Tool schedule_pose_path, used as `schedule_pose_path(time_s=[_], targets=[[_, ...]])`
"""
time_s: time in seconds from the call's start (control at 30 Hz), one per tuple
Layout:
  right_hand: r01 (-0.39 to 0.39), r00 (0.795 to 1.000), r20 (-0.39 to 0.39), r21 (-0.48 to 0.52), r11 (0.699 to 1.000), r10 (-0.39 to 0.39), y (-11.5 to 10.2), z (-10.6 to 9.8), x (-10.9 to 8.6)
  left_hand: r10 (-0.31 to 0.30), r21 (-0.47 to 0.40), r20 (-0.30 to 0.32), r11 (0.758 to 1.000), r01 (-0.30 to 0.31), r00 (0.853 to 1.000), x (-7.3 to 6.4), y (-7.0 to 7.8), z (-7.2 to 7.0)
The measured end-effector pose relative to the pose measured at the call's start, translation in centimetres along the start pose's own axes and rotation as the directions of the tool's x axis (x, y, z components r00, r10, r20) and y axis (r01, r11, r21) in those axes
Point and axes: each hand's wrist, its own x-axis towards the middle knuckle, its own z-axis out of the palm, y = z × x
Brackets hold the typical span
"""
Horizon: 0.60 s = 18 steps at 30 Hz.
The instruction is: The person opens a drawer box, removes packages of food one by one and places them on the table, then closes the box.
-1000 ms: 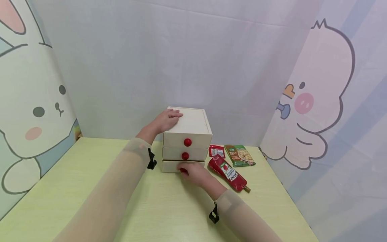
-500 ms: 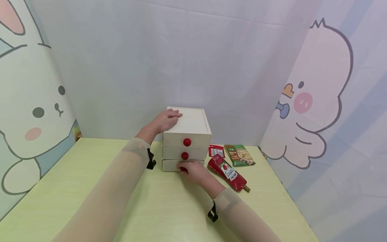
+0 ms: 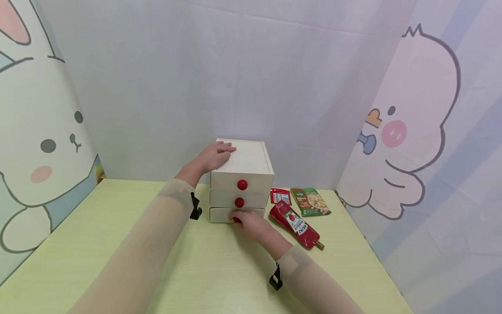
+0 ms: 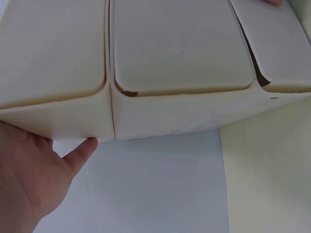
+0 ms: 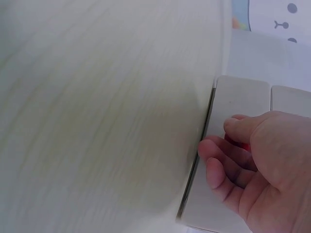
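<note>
A white drawer cabinet with three stacked drawers stands toward the back of the table. My left hand rests on its top near the left edge, fingers extended; in the left wrist view the thumb of that left hand lies against the cabinet's side. Low at the front, my right hand pinches the red knob of the bottom drawer, thumb and index finger on it. That drawer's front sits close to the frame. Red round knobs mark the middle drawer and the top drawer.
Right of the cabinet lies a red Heinz ketchup pouch, its spout toward me. Behind it are a small red packet and a green-and-brown food packet. Cloth curtains with cartoon prints enclose the pale yellow table.
The bottom drawer has slid in slightly, and the dark gap above it has narrowed. My right hand has stayed on its knob. The left hand has kept its place on the cabinet top.
</note>
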Motion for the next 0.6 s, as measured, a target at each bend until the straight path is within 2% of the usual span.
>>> schedule_pose_path(time_s=[0.33, 0.47, 0.53, 0.6], targets=[[0.002, 1.000, -0.001, -0.016, 1.000, -0.002, -0.11, -0.04, -0.16, -0.010, 0.017, -0.003, 1.000, 0.010, 1.000, -0.16, 0.21, -0.17], [-0.001, 1.000, 0.008, -0.038, 0.999, 0.001, -0.17, 0.05, -0.29, -0.008, -0.004, -0.002, 1.000, 0.008, 1.000, -0.25, 0.13, -0.07], [0.001, 1.000, 0.015, -0.053, 0.999, 0.000, -0.18, 0.17, -0.37, 0.003, -0.037, -0.029, 0.999, -0.004, 1.000, -0.39, -0.06, 0.08], [0.019, 1.000, 0.012, -0.073, 0.997, -0.018, -0.20, 0.36, -0.53, 0.026, -0.090, -0.102, 0.995, -0.035, 0.994, -0.75, -0.35, 0.20]])
